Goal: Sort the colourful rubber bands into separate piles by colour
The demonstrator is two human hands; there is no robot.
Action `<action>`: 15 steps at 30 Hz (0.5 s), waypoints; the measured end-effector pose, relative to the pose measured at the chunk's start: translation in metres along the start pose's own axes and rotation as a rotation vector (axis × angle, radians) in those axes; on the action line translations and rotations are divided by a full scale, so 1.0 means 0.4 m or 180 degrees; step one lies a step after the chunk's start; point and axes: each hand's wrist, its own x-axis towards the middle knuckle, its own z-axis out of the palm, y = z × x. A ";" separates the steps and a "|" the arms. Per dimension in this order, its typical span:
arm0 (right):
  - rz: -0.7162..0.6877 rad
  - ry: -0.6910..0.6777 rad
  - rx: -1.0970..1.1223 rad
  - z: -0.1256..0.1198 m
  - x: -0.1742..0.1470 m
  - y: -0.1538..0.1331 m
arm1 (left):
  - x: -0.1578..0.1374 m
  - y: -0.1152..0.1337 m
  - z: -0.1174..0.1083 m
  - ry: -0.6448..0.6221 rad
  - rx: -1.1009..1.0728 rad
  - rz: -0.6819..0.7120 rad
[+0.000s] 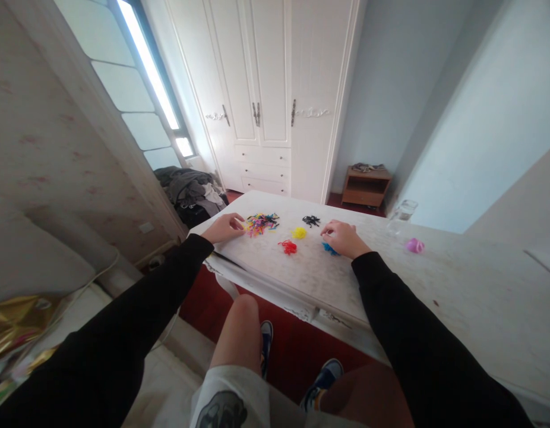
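Note:
My left hand (225, 228) rests at the left edge of a mixed pile of small coloured bands (261, 223), which look like rubber bands. Its fingers are loosely bent and apart, with nothing visible in them. Over a small blue pile (331, 249) is my right hand (344, 239), fingers curled and drawn together; what they hold, if anything, is hidden. The hand covers part of the blue pile. Between my hands lie separate heaps of black bands (311, 221), yellow bands (299, 233) and red bands (288, 246).
All this lies on a white table (266, 267). To the right stand a clear glass jar (405, 211) and a pink object (414, 245). A white wardrobe (266, 77) and a small brown cabinet (366, 187) are beyond. Dark clothes (190, 193) are heaped at left.

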 end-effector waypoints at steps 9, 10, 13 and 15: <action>0.0002 -0.0114 -0.0073 0.000 0.001 0.002 | -0.006 0.000 0.011 -0.0001 0.0206 0.0069; 0.0002 -0.0114 -0.0077 0.000 0.000 0.001 | -0.006 -0.002 0.011 0.0011 0.0185 0.0071; -0.0003 -0.0124 -0.0094 -0.002 -0.001 -0.001 | -0.009 -0.005 0.012 0.0099 0.0060 0.0080; -0.0008 -0.0147 -0.0095 -0.003 -0.002 -0.003 | -0.012 -0.002 0.012 0.0126 -0.0108 0.0084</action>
